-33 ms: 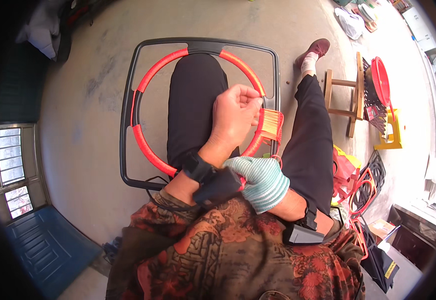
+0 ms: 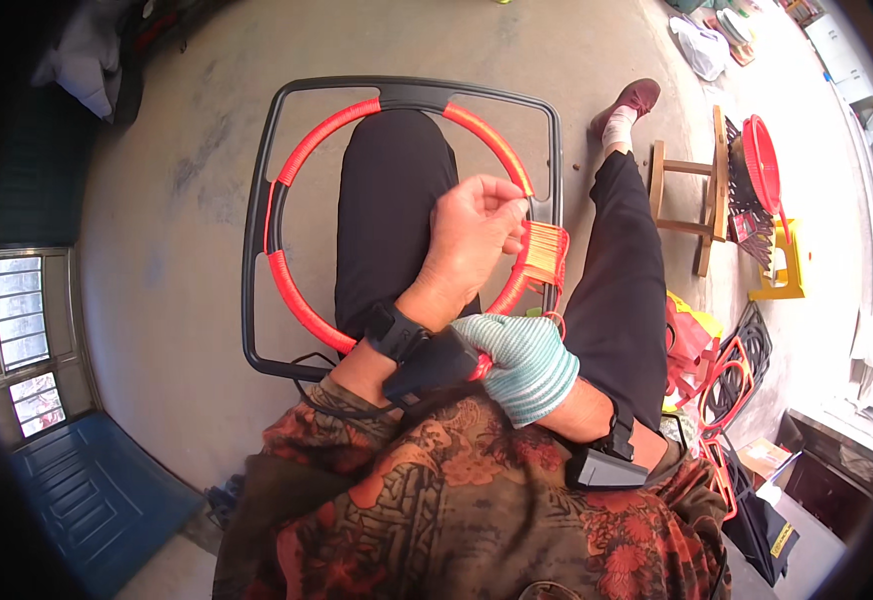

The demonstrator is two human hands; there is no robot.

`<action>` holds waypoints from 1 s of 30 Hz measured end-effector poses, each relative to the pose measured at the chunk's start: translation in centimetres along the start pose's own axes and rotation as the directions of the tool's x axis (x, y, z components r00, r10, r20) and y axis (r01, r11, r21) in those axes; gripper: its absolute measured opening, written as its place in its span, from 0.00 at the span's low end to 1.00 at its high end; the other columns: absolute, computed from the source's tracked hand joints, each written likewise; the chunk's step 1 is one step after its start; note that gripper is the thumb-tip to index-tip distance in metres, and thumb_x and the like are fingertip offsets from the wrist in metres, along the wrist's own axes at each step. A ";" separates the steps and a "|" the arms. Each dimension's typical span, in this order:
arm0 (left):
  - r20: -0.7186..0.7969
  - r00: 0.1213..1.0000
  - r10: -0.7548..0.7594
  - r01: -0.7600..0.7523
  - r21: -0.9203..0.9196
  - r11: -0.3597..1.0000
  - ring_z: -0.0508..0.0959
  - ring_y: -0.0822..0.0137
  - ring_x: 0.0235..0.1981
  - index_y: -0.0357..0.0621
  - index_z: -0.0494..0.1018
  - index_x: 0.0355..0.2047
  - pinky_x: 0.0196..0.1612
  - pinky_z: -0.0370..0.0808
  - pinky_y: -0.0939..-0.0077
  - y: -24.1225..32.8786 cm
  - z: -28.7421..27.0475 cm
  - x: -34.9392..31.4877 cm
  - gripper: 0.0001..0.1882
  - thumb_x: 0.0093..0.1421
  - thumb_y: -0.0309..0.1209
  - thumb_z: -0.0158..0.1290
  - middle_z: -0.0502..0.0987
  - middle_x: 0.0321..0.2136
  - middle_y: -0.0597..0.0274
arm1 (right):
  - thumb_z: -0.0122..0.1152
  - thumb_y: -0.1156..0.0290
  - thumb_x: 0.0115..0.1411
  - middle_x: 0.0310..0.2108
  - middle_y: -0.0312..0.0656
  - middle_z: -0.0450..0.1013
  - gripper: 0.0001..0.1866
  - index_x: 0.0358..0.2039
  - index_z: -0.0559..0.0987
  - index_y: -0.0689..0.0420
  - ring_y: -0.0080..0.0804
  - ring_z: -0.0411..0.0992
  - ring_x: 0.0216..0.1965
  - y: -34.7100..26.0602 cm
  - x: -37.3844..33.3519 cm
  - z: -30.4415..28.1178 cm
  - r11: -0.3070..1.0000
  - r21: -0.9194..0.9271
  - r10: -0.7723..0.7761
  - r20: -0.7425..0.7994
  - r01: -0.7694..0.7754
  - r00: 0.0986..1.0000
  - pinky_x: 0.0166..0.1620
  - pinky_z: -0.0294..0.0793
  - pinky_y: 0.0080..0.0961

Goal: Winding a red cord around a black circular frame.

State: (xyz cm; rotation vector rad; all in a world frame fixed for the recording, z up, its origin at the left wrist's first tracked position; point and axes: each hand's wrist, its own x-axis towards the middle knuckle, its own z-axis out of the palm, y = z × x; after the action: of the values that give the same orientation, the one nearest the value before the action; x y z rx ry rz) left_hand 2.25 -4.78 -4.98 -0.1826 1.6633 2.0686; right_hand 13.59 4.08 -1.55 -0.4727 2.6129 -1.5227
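Note:
A black frame (image 2: pixel 254 215), squarish with a round ring inside, lies over my left thigh. Red cord (image 2: pixel 302 305) is wound tightly around stretches of the ring. On its right side, orange-red strands (image 2: pixel 547 252) run side by side between the ring and the outer bar. My bare left hand (image 2: pixel 475 225) is closed in a pinch at the ring just above these strands; what its fingertips hold is too small to make out. My right hand (image 2: pixel 519 365), in a green-and-white striped glove, is closed below the strands. Red cord (image 2: pixel 482 367) sticks out of its fist.
Over to the right are a wooden stool (image 2: pixel 707 205), a red plastic basket (image 2: pixel 762 165) and a yellow stool (image 2: pixel 783 270). Red bags (image 2: pixel 692 345) and coiled dark hose or cable (image 2: pixel 750 350) lie beside my right leg. A blue door panel (image 2: pixel 97 490) is at the lower left.
The black frame and my left hand have shifted very slightly to the right. My right hand stays in nearly the same place, still closed.

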 end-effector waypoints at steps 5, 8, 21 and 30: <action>0.352 0.883 -0.310 0.462 -0.543 0.701 0.75 0.73 0.37 0.43 0.71 0.40 0.39 0.75 0.79 -1.3 -2.0 0.4 0.08 0.64 0.31 0.53 0.74 0.34 0.66 | 0.62 0.70 0.53 0.28 0.40 0.77 0.12 0.39 0.78 0.49 0.42 0.77 0.29 -0.4 0.2 0.3 0.998 -0.047 0.031 0.013 -0.030 0.999 0.31 0.74 0.33; 0.238 0.922 -0.306 0.384 -0.464 0.798 0.76 0.71 0.38 0.42 0.70 0.42 0.39 0.75 0.76 -2.4 -1.4 0.3 0.08 0.65 0.32 0.50 0.75 0.35 0.65 | 0.63 0.67 0.54 0.27 0.41 0.76 0.11 0.40 0.78 0.48 0.42 0.77 0.28 -0.3 0.3 -0.1 0.998 0.022 0.063 0.034 -0.064 0.997 0.31 0.74 0.33; 0.327 0.935 -0.139 0.204 -0.170 0.964 0.79 0.70 0.37 0.33 0.67 0.47 0.36 0.78 0.77 0.4 -0.3 -3.9 0.13 0.65 0.27 0.49 0.78 0.38 0.57 | 0.67 0.75 0.52 0.30 0.37 0.77 0.14 0.41 0.79 0.56 0.24 0.74 0.25 0.3 -1.3 -7.5 0.918 0.277 0.387 -0.467 -0.285 0.795 0.30 0.74 0.21; 0.245 0.952 -0.185 0.228 -0.159 0.961 0.79 0.71 0.35 0.37 0.68 0.45 0.39 0.79 0.75 1.6 -0.3 -4.3 0.15 0.69 0.38 0.44 0.77 0.36 0.59 | 0.56 0.65 0.64 0.31 0.37 0.76 0.26 0.60 0.65 0.57 0.19 0.72 0.19 1.8 -0.9 -9.4 0.432 0.594 0.589 0.383 -0.679 0.711 0.21 0.69 0.14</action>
State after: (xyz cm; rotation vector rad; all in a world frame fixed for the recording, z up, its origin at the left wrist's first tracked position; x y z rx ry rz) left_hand 5.30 -6.49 -1.93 -0.1658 1.2592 1.9987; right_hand 11.99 13.03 1.59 0.4604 1.5376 -1.8781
